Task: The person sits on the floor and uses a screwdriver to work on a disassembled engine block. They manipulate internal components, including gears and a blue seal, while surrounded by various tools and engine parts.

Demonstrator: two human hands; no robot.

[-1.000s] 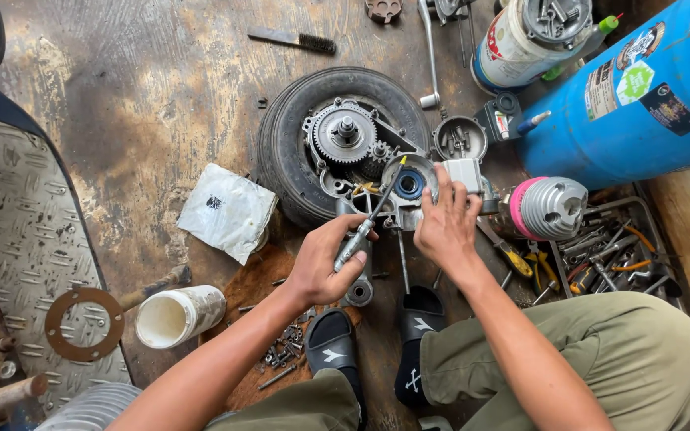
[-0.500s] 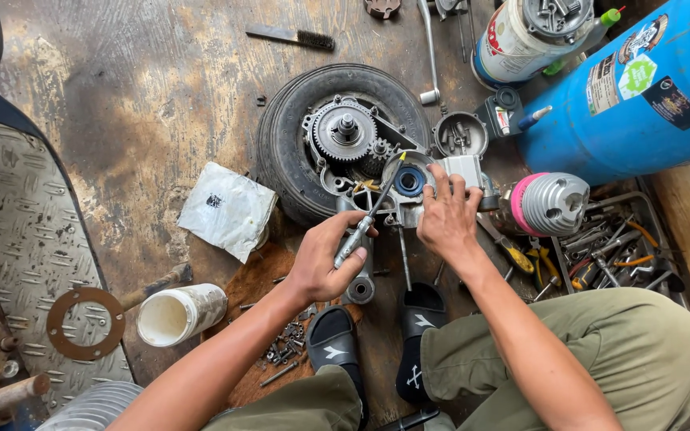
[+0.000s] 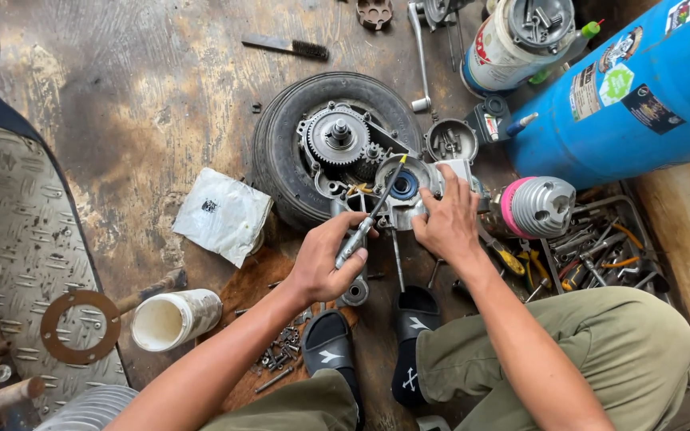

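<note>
Screwdriver gripped by left hand; right hand apparently steadies engine casing.

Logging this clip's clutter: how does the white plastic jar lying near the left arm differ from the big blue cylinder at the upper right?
The white plastic jar is small, short and open-mouthed, with an empty white inside showing; the big blue cylinder is far larger and runs out of the picture, so its ends are hidden. The jar's wall is plain and grimy, while the cylinder carries several coloured stickers. Both are round-bodied and lie on their sides on the stained workshop floor.
</note>
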